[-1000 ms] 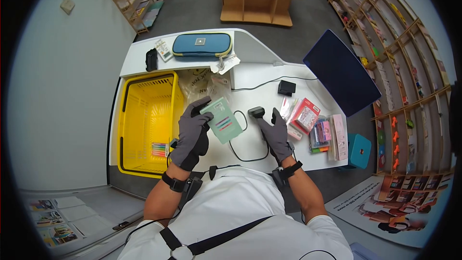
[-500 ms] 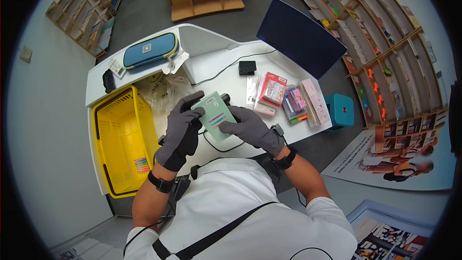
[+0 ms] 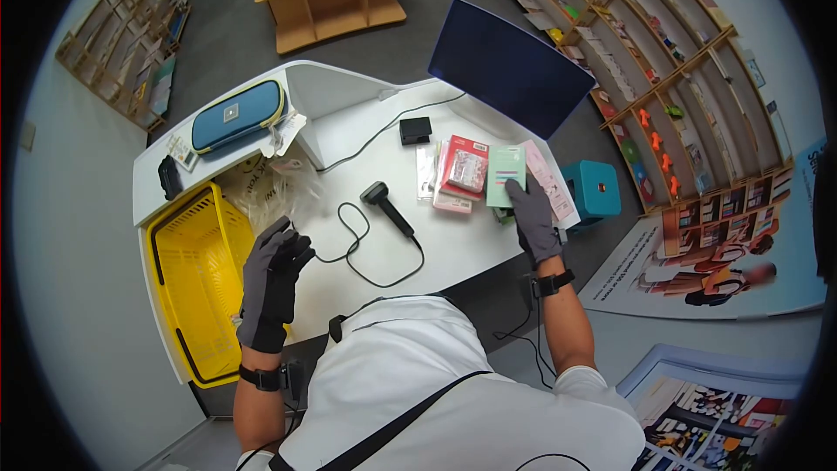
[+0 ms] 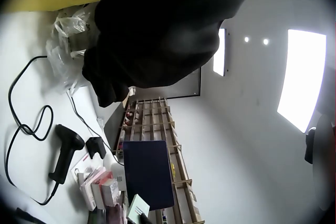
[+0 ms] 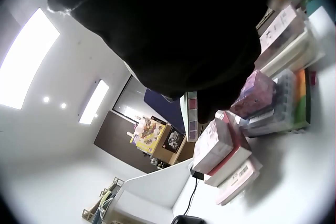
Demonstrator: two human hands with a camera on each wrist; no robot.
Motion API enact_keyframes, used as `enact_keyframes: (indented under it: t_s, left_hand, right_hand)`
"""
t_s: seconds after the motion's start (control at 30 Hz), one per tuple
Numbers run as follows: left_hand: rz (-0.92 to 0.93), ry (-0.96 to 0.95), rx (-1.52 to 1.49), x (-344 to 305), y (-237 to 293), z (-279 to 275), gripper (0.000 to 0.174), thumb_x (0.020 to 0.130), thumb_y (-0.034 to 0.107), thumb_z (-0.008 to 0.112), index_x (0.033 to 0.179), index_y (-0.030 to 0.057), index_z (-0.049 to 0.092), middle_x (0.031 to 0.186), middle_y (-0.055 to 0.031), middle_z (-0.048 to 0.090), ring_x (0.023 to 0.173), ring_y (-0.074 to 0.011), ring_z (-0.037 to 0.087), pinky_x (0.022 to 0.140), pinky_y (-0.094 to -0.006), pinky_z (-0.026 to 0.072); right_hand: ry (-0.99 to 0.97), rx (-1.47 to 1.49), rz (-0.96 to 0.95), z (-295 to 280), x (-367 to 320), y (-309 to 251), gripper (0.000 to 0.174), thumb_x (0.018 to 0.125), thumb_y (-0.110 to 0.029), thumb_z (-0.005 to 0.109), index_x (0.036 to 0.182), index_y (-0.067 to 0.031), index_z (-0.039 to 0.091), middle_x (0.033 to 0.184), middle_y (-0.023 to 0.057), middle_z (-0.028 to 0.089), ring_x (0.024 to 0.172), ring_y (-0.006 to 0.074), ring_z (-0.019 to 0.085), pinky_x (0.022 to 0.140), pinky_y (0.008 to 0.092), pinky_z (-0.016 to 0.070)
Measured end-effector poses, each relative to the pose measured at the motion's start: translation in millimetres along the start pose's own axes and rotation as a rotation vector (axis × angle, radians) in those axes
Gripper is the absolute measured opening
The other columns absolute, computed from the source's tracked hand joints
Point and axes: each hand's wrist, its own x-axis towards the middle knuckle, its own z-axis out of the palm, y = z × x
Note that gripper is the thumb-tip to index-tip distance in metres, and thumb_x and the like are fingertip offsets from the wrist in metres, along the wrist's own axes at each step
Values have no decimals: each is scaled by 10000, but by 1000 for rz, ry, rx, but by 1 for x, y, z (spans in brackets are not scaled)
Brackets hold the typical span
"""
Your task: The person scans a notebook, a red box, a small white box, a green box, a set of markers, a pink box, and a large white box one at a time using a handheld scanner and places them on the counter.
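Note:
My gloved right hand (image 3: 533, 215) pinches a flat mint-green pack (image 3: 506, 171) by its near edge, above the goods at the right of the counter. In the right wrist view the pack's edge (image 5: 192, 116) shows past the dark glove. My gloved left hand (image 3: 272, 283) holds nothing; its fingers are loosely bent beside the yellow basket (image 3: 228, 253). A black handheld scanner (image 3: 389, 208) lies on the counter between my hands, its cable looping toward me. Just left of the pack is a stack with a red box (image 3: 459, 162) and a small clear-fronted box (image 3: 469, 172).
A pink-and-white package (image 3: 549, 183) lies right of the held pack, with a teal box (image 3: 593, 188) beyond the counter edge. A monitor (image 3: 512, 67) and a small black block (image 3: 416, 130) stand farther back. Behind the basket lie a clear plastic bag (image 3: 266, 190) and blue case (image 3: 238, 116).
The mint-green pack has passed from my left hand to my right and moved right, over the goods. The scanner has left my right hand and lies down. My left hand has drawn back left.

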Motion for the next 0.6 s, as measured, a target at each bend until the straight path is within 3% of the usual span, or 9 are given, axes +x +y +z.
enact_keyframes:
  t_s: [0.1, 0.2, 0.23, 0.33, 0.47, 0.6]
  left_hand:
    - [21, 14, 15, -6, 1, 1, 442, 1107, 223, 566, 1500, 20, 583, 1189, -131, 689, 1161, -288, 690, 1090, -463, 566]
    - [14, 18, -2, -10, 1, -2, 443, 1116, 237, 560, 1501, 18, 583, 1171, -123, 686, 1141, -285, 698, 1082, -465, 571]
    - [0, 15, -26, -12, 1, -4, 444, 1121, 246, 559, 1499, 15, 584, 1164, -120, 685, 1131, -284, 702, 1078, -466, 574]
    - [-6, 29, -48, -17, -3, -6, 445, 1128, 260, 556, 1494, 9, 587, 1152, -116, 683, 1114, -284, 710, 1071, -466, 579]
    - [1, 53, -12, -23, -3, -7, 449, 1133, 272, 551, 1488, -1, 590, 1147, -116, 683, 1106, -287, 716, 1062, -464, 586]
    - [16, 78, -6, -30, 5, -10, 448, 1134, 267, 546, 1485, -7, 590, 1157, -119, 686, 1122, -289, 714, 1060, -464, 590]
  right_hand:
    - [71, 86, -103, -12, -1, 2, 345, 1012, -296, 718, 1197, -5, 731, 922, 95, 735, 774, 164, 692, 674, 368, 555]
    - [-174, -407, 79, -27, -26, -12, 446, 975, -348, 723, 1254, 0, 720, 940, 148, 754, 871, 238, 722, 761, 402, 557]
    - [-179, -413, 74, -28, -31, -8, 446, 975, -348, 723, 1254, 0, 720, 940, 148, 754, 871, 238, 722, 761, 402, 557]
    - [-215, -770, -41, -23, -45, 21, 461, 925, -408, 710, 1146, -5, 735, 989, 232, 750, 932, 379, 741, 819, 490, 558]
    - [-84, -834, 3, -2, -44, 62, 483, 918, -429, 692, 1140, -3, 736, 1025, 249, 750, 999, 438, 720, 875, 526, 547]
    - [-29, -656, -2, 15, -34, 92, 505, 904, -398, 713, 1213, 0, 745, 1029, 253, 755, 961, 421, 728, 846, 511, 553]
